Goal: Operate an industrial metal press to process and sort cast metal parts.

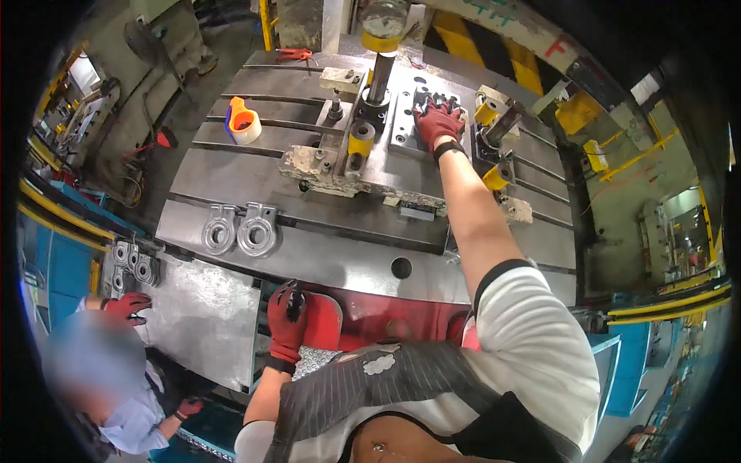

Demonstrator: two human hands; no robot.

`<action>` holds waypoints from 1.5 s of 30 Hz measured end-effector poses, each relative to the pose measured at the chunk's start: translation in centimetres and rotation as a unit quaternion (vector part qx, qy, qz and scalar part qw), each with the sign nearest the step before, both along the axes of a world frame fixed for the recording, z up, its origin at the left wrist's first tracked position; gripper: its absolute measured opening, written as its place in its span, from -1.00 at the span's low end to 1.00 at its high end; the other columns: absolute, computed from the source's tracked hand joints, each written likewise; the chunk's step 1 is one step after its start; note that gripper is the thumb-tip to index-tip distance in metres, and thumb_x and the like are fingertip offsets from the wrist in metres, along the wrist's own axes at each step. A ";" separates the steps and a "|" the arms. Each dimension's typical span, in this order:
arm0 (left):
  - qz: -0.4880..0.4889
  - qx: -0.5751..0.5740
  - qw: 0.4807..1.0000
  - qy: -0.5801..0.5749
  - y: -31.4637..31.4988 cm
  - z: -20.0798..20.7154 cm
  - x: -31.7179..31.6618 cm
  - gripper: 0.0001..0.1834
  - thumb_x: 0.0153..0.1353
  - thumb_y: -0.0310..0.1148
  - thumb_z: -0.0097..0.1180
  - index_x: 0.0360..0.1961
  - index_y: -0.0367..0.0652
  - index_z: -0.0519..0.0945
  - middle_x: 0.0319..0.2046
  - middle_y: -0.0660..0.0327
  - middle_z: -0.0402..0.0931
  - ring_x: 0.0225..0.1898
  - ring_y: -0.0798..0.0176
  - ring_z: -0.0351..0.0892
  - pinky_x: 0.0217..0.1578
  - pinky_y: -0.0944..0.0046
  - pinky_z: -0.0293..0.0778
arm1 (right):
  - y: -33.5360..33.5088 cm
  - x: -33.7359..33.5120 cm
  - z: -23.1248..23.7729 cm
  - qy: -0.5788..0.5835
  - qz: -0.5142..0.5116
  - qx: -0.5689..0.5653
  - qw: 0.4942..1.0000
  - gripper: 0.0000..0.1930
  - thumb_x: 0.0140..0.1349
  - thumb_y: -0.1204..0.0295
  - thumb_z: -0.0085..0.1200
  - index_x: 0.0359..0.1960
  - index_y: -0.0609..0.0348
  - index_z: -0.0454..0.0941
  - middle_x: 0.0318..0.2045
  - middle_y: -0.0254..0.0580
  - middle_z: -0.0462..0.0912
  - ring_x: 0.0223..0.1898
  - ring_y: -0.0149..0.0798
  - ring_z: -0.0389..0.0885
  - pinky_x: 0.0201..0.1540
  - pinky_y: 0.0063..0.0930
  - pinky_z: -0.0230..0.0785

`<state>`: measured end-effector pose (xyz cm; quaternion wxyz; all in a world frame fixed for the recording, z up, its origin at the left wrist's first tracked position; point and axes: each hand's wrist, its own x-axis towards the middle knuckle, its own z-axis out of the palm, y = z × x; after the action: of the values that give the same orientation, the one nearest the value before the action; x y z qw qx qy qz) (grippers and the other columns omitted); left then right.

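Observation:
My right hand [438, 123], in a red glove, reaches far forward onto a metal die plate [404, 123] with bolt holes. Its fingers curl over a dark shape among the die's middle features; what they grip is mostly hidden. Close to my body, my left hand [285, 324] is raised beside a red seat [323, 320], its black-coated fingers loosely bent and apart, with no held thing visible. Two grey metal ring parts with square lugs, one left [219, 229] and one right [257, 230], lie side by side on the front of the press bed [340, 266].
Left of the die, a guide post [380, 77] stands upright; another post [503, 123] leans at the right. A tape roll [245, 127] and red-handled tool [295, 55] lie on the bed. At lower left, a gloved co-worker [127, 417] sits by a metal table [204, 316] bearing several ring parts [145, 268].

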<state>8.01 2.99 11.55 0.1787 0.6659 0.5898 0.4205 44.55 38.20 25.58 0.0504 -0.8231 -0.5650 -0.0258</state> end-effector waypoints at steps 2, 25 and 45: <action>0.014 -0.016 1.000 0.008 -0.2 0.4 0.1 -0.54 -0.07 -0.36 0.22 -0.07 -0.18 0.50 -0.09 0.00 0.44 -0.05 -0.08 0.42 -0.03 0.06 0.35 | -0.2 -0.1 0.3 0.021 0.017 0.007 1.000 -0.28 0.14 -0.27 -0.36 0.33 -0.35 0.01 0.36 -0.13 -0.07 0.36 0.17 -0.15 0.29 0.15 -0.29; -0.005 -0.462 0.767 -0.446 -4.0 -10.0 -4.5 -0.50 0.19 -0.03 -0.04 0.11 0.00 0.38 -0.06 0.30 0.45 -0.07 0.29 0.42 -0.08 0.26 0.35 | -58.9 22.9 -16.3 0.650 -0.215 0.278 0.673 -0.61 0.28 0.24 -0.08 0.07 0.19 0.36 -0.03 -0.22 0.47 -0.05 -0.34 0.45 -0.04 -0.37 0.36; 0.006 -0.439 0.821 0.365 -5.9 -11.3 -9.0 -0.47 0.16 -0.22 -0.05 0.20 0.11 0.25 0.11 0.11 0.37 0.10 0.02 0.39 -0.01 0.15 0.38 | -55.3 15.5 -17.9 0.660 0.057 -0.008 0.749 -0.47 0.22 0.12 -0.01 0.19 -0.11 0.14 0.06 -0.36 0.38 0.00 -0.34 0.43 -0.16 -0.42 0.43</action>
<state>-1.04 -2.93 0.21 0.2212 0.6182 0.7382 -0.1552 60.09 -17.09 7.69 0.4057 -0.6021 -0.4369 0.5311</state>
